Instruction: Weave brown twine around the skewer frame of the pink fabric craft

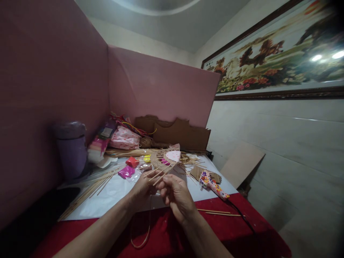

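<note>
My left hand (pixel 143 188) and my right hand (pixel 176 195) meet above the table, both closed on the thin reed spokes of a small woven piece (pixel 163 161). The piece is a curved rim of pale reeds around a pink heart-shaped base (pixel 173 155), and it stands tilted just beyond my fingers. A long reed strand (pixel 146 233) hangs from my hands in a loop over the red cloth (pixel 166 229).
A flowered glue gun (pixel 213 184) with a black cord lies to the right on white paper (pixel 113 195). Loose reeds (pixel 88 190), small coloured packets (pixel 126 171), a purple lidded pot (pixel 71 147), cardboard pieces (pixel 180 134) and pink partition walls surround the work.
</note>
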The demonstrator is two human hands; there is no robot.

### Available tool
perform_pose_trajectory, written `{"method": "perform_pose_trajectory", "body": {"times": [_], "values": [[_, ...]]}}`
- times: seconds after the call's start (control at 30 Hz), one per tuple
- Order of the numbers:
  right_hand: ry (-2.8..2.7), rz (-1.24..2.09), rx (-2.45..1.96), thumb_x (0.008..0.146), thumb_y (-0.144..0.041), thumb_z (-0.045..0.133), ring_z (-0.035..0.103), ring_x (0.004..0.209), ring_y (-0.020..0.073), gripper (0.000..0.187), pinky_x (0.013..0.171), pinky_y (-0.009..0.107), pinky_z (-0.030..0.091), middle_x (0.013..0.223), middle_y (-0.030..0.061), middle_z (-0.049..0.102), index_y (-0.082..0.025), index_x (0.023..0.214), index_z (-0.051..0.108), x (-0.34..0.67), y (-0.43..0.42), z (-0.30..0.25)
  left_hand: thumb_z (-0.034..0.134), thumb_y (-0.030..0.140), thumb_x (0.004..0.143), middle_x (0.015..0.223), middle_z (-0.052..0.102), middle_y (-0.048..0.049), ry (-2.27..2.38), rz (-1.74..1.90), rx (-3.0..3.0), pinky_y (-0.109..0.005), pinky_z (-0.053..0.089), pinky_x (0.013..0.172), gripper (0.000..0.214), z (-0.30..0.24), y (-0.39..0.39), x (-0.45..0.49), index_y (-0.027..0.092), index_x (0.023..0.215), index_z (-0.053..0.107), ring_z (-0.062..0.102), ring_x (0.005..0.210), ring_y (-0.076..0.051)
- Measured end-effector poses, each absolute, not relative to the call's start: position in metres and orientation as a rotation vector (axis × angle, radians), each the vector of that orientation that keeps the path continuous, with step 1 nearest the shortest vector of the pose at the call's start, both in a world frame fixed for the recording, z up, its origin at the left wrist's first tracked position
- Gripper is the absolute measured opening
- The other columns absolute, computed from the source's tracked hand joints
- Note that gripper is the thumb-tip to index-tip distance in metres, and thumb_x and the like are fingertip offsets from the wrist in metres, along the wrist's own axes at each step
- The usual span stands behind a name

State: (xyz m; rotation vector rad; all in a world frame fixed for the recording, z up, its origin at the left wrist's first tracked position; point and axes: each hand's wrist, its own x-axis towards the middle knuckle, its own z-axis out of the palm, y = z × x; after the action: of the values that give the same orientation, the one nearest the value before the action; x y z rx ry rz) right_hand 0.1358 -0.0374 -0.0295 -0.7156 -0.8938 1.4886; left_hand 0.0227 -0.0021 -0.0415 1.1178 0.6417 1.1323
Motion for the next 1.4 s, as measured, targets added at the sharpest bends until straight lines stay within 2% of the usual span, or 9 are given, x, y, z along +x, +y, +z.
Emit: {"method": "perform_pose_trajectory", "body": {"times": [0.27,0.53,0.6,0.67,0.77,0.87,0.97,1.13,1.4], "values": [[-0.908,1.446,-0.789,0.063,-0.028,0.066,0.045,0.032,0.0042,0.020,0.024,0.012,0.027,0.052,-0.0019,0.059,-0.013,0.062,0.054,0.136,-0.037,-0.032,0.070,0.023,0.065,0.053,0.044,0.0052,0.622,1.124,1.140,-0.018,0.016,0.038,0.016,-0.042,-0.003,0.021,0.014,0.068,0.058,0.031,0.041,-0.003],[-0.992,1.376,-0.817,0.060,-0.031,0.071,0.057,0.043,0.0102,0.028,0.031,0.016,0.039,0.060,0.0036,0.064,-0.012,0.073,0.056,0.150,-0.041,-0.030,0.070,0.024,0.065,0.049,0.040,0.0063,0.623,1.101,1.126,-0.019,0.014,0.039,0.018,-0.041,-0.001,0.020,0.015,0.066,0.054,0.027,0.039,-0.003],[-1.031,1.319,-0.855,0.061,-0.032,0.069,0.051,0.038,0.0081,0.027,0.029,0.016,0.036,0.057,0.0008,0.062,-0.013,0.074,0.054,0.163,-0.038,-0.028,0.070,0.024,0.065,0.047,0.037,0.0068,0.627,1.097,1.125,-0.020,0.012,0.039,0.019,-0.040,-0.001,0.020,0.014,0.065,0.053,0.024,0.039,-0.002],[-1.046,1.233,-0.905,0.065,-0.034,0.064,0.038,0.030,0.0036,0.024,0.025,0.014,0.027,0.052,-0.0051,0.055,-0.016,0.072,0.050,0.182,-0.031,-0.023,0.070,0.025,0.065,0.046,0.036,0.0072,0.634,1.094,1.119,-0.020,0.011,0.039,0.019,-0.040,0.000,0.020,0.014,0.068,0.055,0.022,0.039,-0.002],[-1.016,1.107,-0.995,0.071,-0.034,0.051,0.028,0.030,0.0016,0.021,0.027,0.011,0.015,0.047,-0.0104,0.041,-0.020,0.065,0.037,0.218,-0.017,-0.010,0.071,0.025,0.064,0.048,0.035,0.0076,0.652,1.085,1.104,-0.019,0.009,0.039,0.021,-0.041,0.002,0.020,0.013,0.077,0.058,0.022,0.039,-0.002],[-1.038,0.910,-1.129,0.073,-0.033,0.044,0.021,0.028,0.0011,0.022,0.028,0.011,0.012,0.042,-0.0122,0.030,-0.022,0.061,0.030,0.254,-0.002,0.003,0.071,0.026,0.063,0.049,0.037,0.0073,0.658,1.077,1.098,-0.019,0.009,0.040,0.025,-0.042,0.003,0.019,0.013,0.081,0.059,0.023,0.040,-0.002],[-1.077,0.878,-1.194,0.073,-0.035,0.050,0.020,0.027,0.0006,0.028,0.028,0.012,0.011,0.037,-0.0121,0.030,-0.021,0.058,0.031,0.278,0.010,0.008,0.072,0.026,0.062,0.048,0.038,0.0071,0.660,1.069,1.095,-0.018,0.010,0.039,0.025,-0.041,0.004,0.019,0.013,0.079,0.058,0.022,0.040,-0.002],[-1.228,0.952,-1.260,0.063,-0.040,0.067,0.035,0.028,0.0037,0.036,0.028,0.014,0.020,0.037,-0.0066,0.044,-0.019,0.054,0.040,0.283,0.009,0.003,0.073,0.027,0.060,0.047,0.037,0.0079,0.680,1.056,1.087,-0.018,0.010,0.039,0.028,-0.040,0.004,0.019,0.013,0.081,0.059,0.023,0.040,-0.002],[-1.522,1.411,-0.989,0.067,-0.039,0.070,0.054,0.046,0.0071,0.031,0.043,0.018,0.043,0.058,0.0006,0.059,-0.012,0.067,0.053,0.241,-0.042,-0.010,0.072,0.026,0.061,0.048,0.038,0.0080,0.704,1.067,1.123,-0.018,0.009,0.039,0.030,-0.042,0.006,0.019,0.012,0.084,0.060,0.023,0.038,-0.001]]}}
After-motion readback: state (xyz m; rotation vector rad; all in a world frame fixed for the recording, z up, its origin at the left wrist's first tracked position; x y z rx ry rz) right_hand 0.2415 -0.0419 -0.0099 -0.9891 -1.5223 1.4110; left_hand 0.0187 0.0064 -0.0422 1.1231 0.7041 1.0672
